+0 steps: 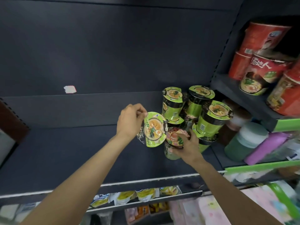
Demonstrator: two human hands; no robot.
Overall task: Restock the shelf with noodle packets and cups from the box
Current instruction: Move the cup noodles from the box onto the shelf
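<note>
Noodle cups in green and black wrap (211, 117) stand stacked at the far right of a dark shelf (73, 151), while a person's left hand (129, 120) pinches the rim of a green-lidded cup (152, 129) tilted lid-up just to their left. The right hand (188, 145) curls its fingers round a cup with a red-patterned lid (176, 138), held just beside the green-lidded one and near the stack. Red noodle cups (263, 62) fill the neighbouring shelf at upper right, with snack packets (139, 194) on the shelf below.
</note>
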